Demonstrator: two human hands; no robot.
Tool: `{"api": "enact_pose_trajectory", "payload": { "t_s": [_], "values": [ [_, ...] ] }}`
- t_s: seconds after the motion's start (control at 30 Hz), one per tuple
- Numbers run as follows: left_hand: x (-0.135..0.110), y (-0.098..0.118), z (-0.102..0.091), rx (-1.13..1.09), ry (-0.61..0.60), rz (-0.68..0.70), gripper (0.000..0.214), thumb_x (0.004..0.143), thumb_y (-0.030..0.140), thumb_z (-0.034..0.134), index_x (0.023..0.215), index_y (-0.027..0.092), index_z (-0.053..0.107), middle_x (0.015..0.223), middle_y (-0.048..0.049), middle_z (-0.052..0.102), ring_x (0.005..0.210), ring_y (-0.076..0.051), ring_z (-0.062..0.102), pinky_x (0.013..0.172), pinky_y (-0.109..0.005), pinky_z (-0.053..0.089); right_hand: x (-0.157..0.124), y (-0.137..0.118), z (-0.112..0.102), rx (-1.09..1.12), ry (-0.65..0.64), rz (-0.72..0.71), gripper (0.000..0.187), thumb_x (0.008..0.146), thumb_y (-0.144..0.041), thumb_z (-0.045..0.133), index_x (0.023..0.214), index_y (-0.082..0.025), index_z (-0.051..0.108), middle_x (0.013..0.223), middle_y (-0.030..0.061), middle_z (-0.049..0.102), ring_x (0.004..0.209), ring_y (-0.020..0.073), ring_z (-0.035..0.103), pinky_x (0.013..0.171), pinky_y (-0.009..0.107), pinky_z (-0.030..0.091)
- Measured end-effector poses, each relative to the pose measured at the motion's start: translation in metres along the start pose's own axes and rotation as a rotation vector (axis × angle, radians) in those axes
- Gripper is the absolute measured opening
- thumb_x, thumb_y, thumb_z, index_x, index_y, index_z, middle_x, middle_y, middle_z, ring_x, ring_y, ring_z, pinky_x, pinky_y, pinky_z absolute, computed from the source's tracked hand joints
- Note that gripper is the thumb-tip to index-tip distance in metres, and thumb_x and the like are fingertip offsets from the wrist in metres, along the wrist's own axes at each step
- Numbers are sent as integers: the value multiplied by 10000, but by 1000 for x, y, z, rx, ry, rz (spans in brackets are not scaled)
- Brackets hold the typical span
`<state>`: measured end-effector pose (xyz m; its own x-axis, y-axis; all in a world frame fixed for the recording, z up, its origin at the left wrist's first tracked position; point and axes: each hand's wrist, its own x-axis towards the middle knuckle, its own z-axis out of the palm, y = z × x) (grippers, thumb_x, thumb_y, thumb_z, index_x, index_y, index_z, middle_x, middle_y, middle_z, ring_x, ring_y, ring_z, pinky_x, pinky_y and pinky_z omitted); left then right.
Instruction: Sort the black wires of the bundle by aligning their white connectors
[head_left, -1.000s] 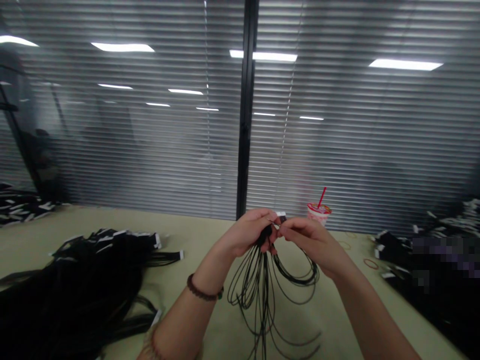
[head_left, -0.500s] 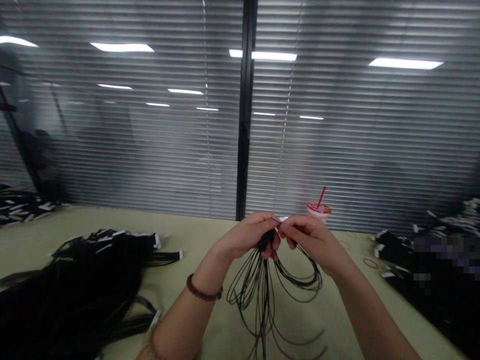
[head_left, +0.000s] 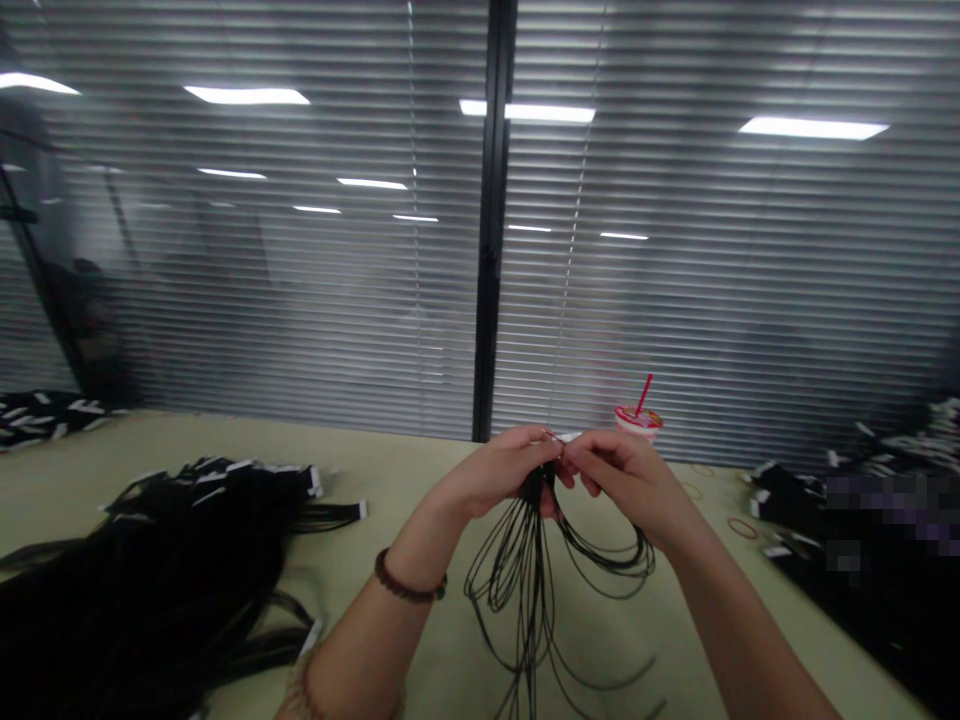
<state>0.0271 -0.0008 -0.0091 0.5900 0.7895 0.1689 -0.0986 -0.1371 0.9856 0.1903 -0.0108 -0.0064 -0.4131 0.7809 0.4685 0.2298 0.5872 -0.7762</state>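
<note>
Cables with white tips make a far pile (head_left: 45, 412) at the left edge of the frame and, below it, a larger dark heap (head_left: 172, 560). Near the lower centre, the left hand (head_left: 504, 465), a beaded bracelet (head_left: 397, 588) at its wrist, grips the gathered top of a black cable bundle (head_left: 534, 488), whose loops hang before the tabletop (head_left: 405, 470). A thin strand (head_left: 553, 436) spans the two sets of fingertips; the right hand (head_left: 626, 475) pinches it just right of centre. The step in hand looks like working that strand at the bundle's top — the next move probably calls for a firm left hold while the right hand guides it. Behind the right hand stands a cup (head_left: 636, 424) with a red straw, its base hidden. Farther right lie a reddish ring (head_left: 739, 518) and a black pile (head_left: 862, 620), cut off and partly pixelated. Hard to tell: whether the strand is wire or band, and where the bundle's lowest ends finish — they leave the frame's bottom.
</note>
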Motion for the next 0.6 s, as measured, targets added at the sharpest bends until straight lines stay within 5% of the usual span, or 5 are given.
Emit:
{"api": "enact_pose_trajectory", "payload": {
  "t_s": [0.2, 0.37, 0.5, 0.6],
  "values": [
    [-6, 2, 1, 112, 41, -34, 222, 796, 359, 480, 901, 166, 449, 885, -49, 564, 525, -85, 576, 537, -239, 452, 1, 5, -1, -37, 52, 7, 254, 793, -344, 499, 683, -130, 579, 536, -14, 486, 459, 50, 414, 424, 153, 308],
    [-21, 12, 3, 598, 139, 61, 281, 783, 363, 491, 998, 182, 491, 843, -27, 578, 682, -134, 566, 622, -249, 428, 2, 10, 1, -23, 44, 28, 259, 776, -361, 512, 677, -126, 559, 533, -15, 475, 447, 52, 410, 414, 159, 304],
    [-55, 26, 7, 893, 292, 96, 374, 763, 403, 511, 1066, 186, 529, 951, -76, 612, 779, -186, 566, 669, -258, 406, 0, 10, -3, -33, 68, 37, 256, 770, -364, 513, 697, -125, 566, 590, 7, 520, 454, 48, 409, 402, 153, 294],
    [-101, 27, 13, 968, 434, -31, 425, 731, 437, 546, 1082, 196, 558, 971, -97, 625, 841, -242, 567, 742, -311, 390, 0, 10, -7, -28, 71, 50, 257, 761, -363, 518, 692, -121, 573, 584, 9, 524, 454, 48, 415, 399, 149, 296]
  ]
}}
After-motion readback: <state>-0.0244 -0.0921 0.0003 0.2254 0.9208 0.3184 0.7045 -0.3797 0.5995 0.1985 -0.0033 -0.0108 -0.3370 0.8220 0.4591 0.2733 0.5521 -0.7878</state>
